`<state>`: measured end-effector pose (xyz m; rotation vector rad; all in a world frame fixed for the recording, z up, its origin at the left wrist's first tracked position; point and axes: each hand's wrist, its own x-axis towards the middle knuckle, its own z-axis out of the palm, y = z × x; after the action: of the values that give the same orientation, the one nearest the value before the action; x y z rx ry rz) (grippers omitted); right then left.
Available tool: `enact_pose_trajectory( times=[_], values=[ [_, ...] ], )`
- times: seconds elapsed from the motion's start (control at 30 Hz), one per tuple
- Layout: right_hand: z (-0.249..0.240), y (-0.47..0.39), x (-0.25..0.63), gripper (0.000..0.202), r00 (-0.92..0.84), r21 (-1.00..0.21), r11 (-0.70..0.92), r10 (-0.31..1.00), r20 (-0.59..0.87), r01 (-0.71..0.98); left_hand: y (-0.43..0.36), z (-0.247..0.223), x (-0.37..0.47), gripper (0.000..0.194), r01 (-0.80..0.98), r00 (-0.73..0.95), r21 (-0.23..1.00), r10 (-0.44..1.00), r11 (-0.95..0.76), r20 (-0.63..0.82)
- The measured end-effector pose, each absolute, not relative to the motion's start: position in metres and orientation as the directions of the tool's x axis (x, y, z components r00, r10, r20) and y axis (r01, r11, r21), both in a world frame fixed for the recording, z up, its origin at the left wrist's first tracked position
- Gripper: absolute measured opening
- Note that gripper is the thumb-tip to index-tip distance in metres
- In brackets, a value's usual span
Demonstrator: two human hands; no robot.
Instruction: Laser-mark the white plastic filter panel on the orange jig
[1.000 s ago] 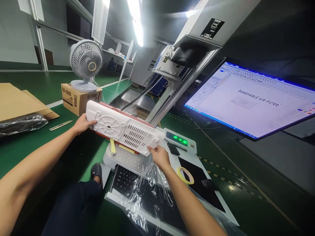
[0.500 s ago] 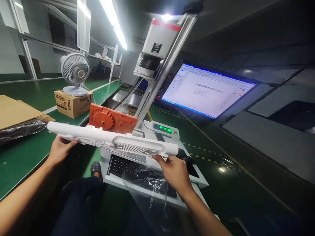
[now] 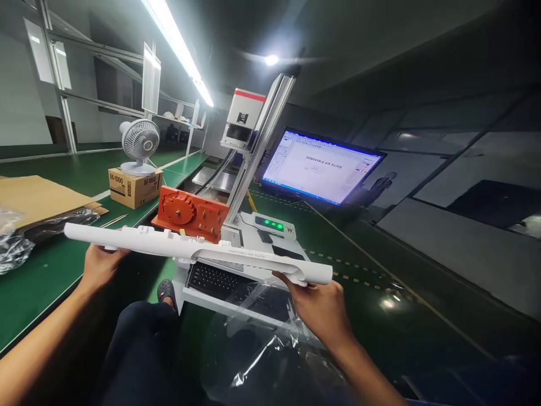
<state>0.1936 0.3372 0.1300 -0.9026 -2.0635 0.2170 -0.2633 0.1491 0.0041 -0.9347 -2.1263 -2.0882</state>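
white plastic panel (image 3: 198, 251), long and flat, is held edge-on in the air above the person's lap, just in front of the white machine base (image 3: 253, 248). small dark lettering runs along its near edge, too small to read. the left hand (image 3: 99, 265) grips the panel's left end from below, fingers wrapped under it. the right hand (image 3: 323, 307) grips the right end, thumb along the underside and fingers curled beneath the rounded tip. both hands are closed on the panel, which runs almost level between them, the right end a little lower.

behind the panel an orange fixture (image 3: 188, 213) with a round ribbed boss stands tilted on the machine base, beside the slanted metal column (image 3: 253, 163) that carries the grey marking head (image 3: 243, 121). a small control box (image 3: 270, 225) with green lights sits at the right of the base, and a black keyboard (image 3: 215, 277) lies in a tray at the base's front edge. a lit monitor (image 3: 316, 166) stands farther back. on the green bench's left part a desk fan (image 3: 139, 144) stands on a cardboard box (image 3: 134, 187). clear plastic film (image 3: 270, 355) hangs below the right hand.
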Motion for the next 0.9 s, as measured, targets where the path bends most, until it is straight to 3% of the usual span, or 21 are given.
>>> enact_pose_trajectory(
  times=[0.37,0.63,0.9],
  values=[
    [0.133,0.32,0.203,0.034,-0.448,-0.321,0.777,0.59,0.672,0.542,0.13,0.009,-0.244,0.068,0.353,-0.856,0.906,0.309,-0.235,0.414],
    [0.129,0.323,0.207,0.036,-0.495,-0.343,0.775,0.612,0.616,0.532,0.126,0.01,-0.243,0.065,0.325,-0.865,0.907,0.305,-0.268,0.4],
    [0.13,0.321,0.205,0.035,-0.494,-0.359,0.77,0.622,0.607,0.528,0.123,0.022,-0.226,0.05,0.319,-0.869,0.897,0.283,-0.305,0.405]
  ],
)
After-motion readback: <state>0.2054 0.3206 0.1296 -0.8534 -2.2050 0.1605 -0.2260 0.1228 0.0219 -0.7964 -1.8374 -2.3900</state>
